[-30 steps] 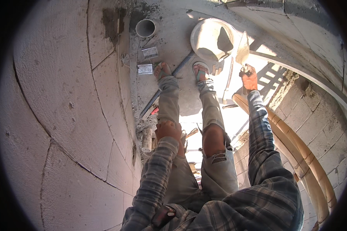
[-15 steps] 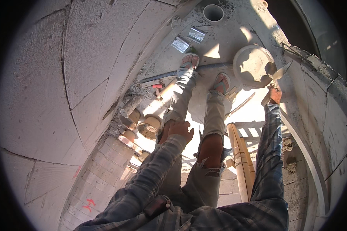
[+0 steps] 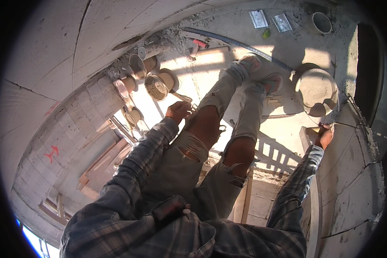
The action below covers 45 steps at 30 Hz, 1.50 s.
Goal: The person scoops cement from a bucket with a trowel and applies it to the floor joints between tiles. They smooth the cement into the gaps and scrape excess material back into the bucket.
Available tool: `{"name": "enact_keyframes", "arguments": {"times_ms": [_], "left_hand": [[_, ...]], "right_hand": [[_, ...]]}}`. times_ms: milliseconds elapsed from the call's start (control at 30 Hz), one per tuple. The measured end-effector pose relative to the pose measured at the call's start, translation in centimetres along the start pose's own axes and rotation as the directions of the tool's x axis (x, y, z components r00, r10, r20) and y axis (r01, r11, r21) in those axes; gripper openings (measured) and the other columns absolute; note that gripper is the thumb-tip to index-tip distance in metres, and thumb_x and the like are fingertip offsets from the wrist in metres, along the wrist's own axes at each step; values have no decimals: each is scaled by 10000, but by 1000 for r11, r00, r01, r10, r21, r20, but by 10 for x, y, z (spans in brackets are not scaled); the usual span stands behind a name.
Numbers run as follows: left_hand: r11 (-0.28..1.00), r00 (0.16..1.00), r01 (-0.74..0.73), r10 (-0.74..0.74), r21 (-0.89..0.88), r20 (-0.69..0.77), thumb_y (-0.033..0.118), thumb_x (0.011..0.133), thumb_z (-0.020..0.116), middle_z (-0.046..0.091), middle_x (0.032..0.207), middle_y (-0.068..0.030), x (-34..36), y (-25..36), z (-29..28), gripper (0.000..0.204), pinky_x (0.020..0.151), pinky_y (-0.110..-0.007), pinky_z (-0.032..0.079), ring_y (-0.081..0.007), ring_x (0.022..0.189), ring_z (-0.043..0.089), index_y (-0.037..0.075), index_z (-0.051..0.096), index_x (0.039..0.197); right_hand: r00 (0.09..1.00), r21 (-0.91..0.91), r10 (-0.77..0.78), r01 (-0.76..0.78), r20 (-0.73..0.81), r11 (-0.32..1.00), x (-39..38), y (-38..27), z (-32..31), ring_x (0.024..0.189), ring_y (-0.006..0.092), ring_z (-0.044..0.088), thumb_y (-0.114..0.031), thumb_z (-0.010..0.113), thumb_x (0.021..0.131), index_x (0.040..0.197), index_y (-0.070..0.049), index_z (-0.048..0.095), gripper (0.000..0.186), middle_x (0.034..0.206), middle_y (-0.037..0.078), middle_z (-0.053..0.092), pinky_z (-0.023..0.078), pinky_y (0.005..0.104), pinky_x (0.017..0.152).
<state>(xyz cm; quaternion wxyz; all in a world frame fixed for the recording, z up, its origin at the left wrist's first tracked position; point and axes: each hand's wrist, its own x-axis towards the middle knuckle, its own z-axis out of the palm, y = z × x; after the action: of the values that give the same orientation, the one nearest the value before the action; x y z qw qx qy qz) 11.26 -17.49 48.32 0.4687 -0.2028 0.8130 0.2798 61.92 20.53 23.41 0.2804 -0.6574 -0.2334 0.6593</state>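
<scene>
My left hand [image 3: 179, 111] hovers beside my left knee with its fingers loosely apart and nothing visible in them. Nearest to it is a mortar-smeared bucket [image 3: 156, 87] lying tipped, with a stick-like handle [image 3: 180, 96] beside its mouth. On the right, my right hand [image 3: 325, 136] is closed around the handle of a trowel [image 3: 330, 117]. The trowel's blade is hard to make out against the wall and the round basin [image 3: 316, 88]. That basin, grey with mortar, stands on the floor just beyond the hand.
Pale block walls curve along the left [image 3: 38, 64] and right [image 3: 352, 172]. Several buckets, a pale pipe [image 3: 155, 48] and a red-handled tool [image 3: 200, 44] lie left. A dark hose [image 3: 241, 44] crosses the floor. Two metal plates [image 3: 259, 19] and an open round pipe [image 3: 321, 23] lie far off.
My view has swung, so the scene sits differently. My left hand has come off my leg toward the buckets. My right hand, with the trowel, is now just nearer than the basin.
</scene>
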Motion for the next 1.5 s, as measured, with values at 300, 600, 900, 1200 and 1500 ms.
{"name": "enact_keyframes", "arguments": {"times_ms": [300, 600, 900, 1200, 1500], "left_hand": [[982, 954, 141, -101, 127, -282, 258, 852, 685, 716, 912, -102, -53, -136, -112, 282, 728, -340, 540, -186, 814, 677, 26, 697, 1012], [904, 892, 270, -106, 331, -439, 303, 837, 675, 718, 963, -126, -17, -336, -202, 270, 840, -392, 515, -270, 944, 675, 115, 715, 1026], [918, 914, 36, -190, -395, -358, 156, 812, 705, 701, 859, -64, 4, -337, -273, 152, 797, -318, 511, -146, 835, 633, 46, 699, 917], [876, 898, 226, -357, -427, -258, 324, 776, 781, 726, 998, -96, 93, -446, -327, 357, 882, -360, 515, -220, 947, 674, 76, 719, 1024], [732, 902, -97, -222, -674, -371, 389, 746, 784, 594, 1274, -248, 322, -444, -368, 794, 1028, -346, 421, -311, 1173, 583, -77, 489, 1318]], "right_hand": [[998, -489, -45, 64, 51, 870, -46, -22, 153, 787, 236, 619, -142, 611, 808, 859, 25, 642, 177, 856, 93, 627, 513, 365, 739], [993, -378, -16, 58, 113, 924, -225, 10, 277, 799, 189, 592, -193, 587, 844, 1107, -35, 609, 308, 908, 57, 630, 489, 311, 734], [910, -635, 205, 77, 359, 769, -379, 127, 435, 622, 138, 488, -5, 568, 750, 763, -64, 532, 71, 681, 20, 518, 401, 272, 610], [761, -751, 489, -3, 427, 660, -456, 276, 567, 810, 194, 574, -21, 593, 796, 887, 7, 588, 95, 854, 86, 594, 469, 315, 782], [658, -803, 562, 112, 501, 585, -481, 378, 654, 822, 176, 586, -2, 606, 814, 974, -38, 587, 165, 869, 63, 610, 476, 311, 775]]}}
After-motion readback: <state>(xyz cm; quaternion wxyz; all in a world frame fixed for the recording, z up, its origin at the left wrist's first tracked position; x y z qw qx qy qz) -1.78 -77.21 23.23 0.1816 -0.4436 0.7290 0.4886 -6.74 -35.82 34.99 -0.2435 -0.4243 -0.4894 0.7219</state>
